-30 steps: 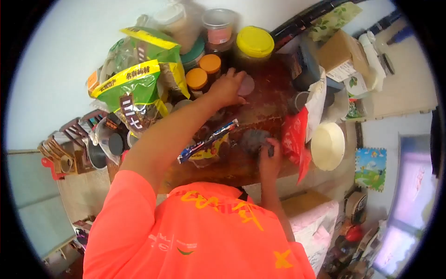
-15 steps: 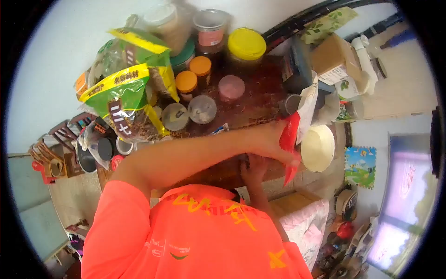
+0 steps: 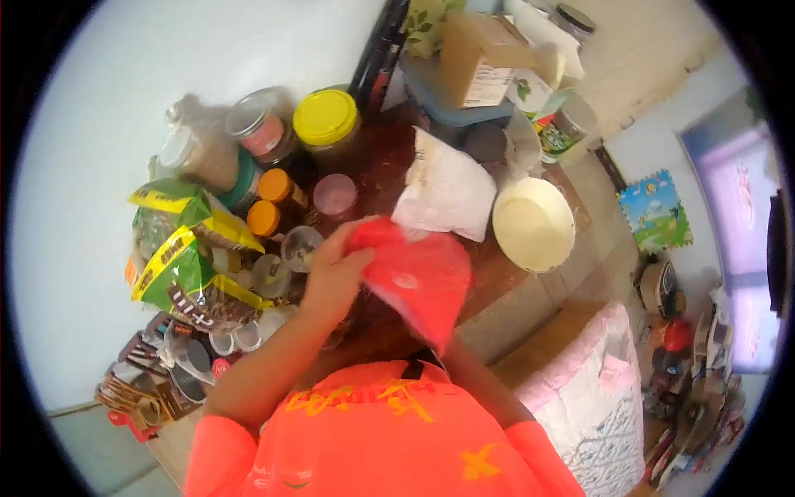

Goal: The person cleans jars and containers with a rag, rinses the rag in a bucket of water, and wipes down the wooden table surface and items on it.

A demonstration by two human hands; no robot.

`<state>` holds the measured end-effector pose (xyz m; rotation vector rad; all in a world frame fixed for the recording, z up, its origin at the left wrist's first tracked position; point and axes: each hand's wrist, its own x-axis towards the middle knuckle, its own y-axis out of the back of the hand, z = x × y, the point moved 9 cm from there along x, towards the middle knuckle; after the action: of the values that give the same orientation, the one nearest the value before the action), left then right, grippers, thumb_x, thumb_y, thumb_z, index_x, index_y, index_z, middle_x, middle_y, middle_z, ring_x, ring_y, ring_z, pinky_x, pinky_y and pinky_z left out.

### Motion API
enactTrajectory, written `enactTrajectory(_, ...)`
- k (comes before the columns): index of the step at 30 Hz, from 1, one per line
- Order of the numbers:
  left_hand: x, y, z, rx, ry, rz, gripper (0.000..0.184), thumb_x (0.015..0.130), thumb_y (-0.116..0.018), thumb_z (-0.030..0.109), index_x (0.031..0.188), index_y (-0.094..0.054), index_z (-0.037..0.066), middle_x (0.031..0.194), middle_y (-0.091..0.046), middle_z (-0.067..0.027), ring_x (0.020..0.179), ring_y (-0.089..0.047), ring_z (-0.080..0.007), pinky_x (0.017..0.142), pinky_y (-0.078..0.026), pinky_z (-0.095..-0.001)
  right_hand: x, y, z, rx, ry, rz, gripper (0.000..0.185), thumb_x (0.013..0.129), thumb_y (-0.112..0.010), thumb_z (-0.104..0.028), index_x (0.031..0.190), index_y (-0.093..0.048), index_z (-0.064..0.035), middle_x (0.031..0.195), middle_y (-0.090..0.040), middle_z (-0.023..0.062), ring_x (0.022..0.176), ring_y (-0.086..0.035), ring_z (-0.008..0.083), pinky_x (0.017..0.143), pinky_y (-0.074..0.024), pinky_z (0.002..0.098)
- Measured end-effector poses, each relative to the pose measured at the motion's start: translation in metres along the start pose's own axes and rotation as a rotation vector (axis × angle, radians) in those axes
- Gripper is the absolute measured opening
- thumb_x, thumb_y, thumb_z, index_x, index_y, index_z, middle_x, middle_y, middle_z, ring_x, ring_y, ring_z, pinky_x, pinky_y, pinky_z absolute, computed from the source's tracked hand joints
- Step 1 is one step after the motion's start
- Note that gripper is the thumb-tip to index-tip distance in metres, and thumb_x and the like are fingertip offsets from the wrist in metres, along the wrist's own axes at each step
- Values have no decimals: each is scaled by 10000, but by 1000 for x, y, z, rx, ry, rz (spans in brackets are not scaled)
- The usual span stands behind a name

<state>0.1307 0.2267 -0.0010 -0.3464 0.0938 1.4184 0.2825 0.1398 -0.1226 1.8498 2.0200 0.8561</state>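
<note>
My left hand (image 3: pixel 338 272) is closed on the upper left edge of a red bag (image 3: pixel 421 277), which hangs over the front part of the dark red table (image 3: pixel 377 157). My right forearm (image 3: pixel 480 383) comes up from the lower right. The hand at its end is hidden behind the red bag, so its fingers do not show. A white bag (image 3: pixel 447 186) lies just beyond the red one, beside a cream bowl (image 3: pixel 534 224). A pink-lidded jar (image 3: pixel 335 195) stands behind my left hand, and a clear round container (image 3: pixel 301 248) sits to its left.
Green and yellow bags (image 3: pixel 182 286) lean at the left. Behind stand orange-lidded jars (image 3: pixel 276 185) and a yellow-lidded jar (image 3: pixel 325 118). A cardboard box (image 3: pixel 480 58) rests on a blue-grey container at the back. A pink and white cloth (image 3: pixel 592 406) hangs at the lower right.
My left hand has gone from the pink-lidded jar to the red bag, gripped it and brought it left, towards me. The bag now covers my right hand. The view has turned to the right.
</note>
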Motion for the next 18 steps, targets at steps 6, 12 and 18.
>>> enactTrajectory(6,-30,50,25,-247,-69,224,427,821,-506,-74,1243,-556,-30,1166,-633,-106,1074,-604,-190,954,-467,-311,-4,-2,2,-216,44,-175,373,767,-685,-163,1133,-644,-110,1185,-600,122,1099,-550,337,968,-430,474)
enactTrajectory(12,-23,66,7,-322,-29,251,406,823,-513,-65,1226,-547,-33,1174,-627,-130,1075,-610,-217,957,-475,-339,2,45,-6,2,47,-17,208,797,-695,-175,980,-679,-78,955,-661,105,871,-629,301,757,-506,398)
enactTrajectory(18,-16,41,3,-299,12,186,427,826,-525,-51,1252,-537,-35,1161,-627,-122,1055,-612,-208,940,-477,-315,28,145,3,116,-208,429,162,838,-683,-130,971,-632,-55,854,-649,94,663,-569,152,613,-467,283)
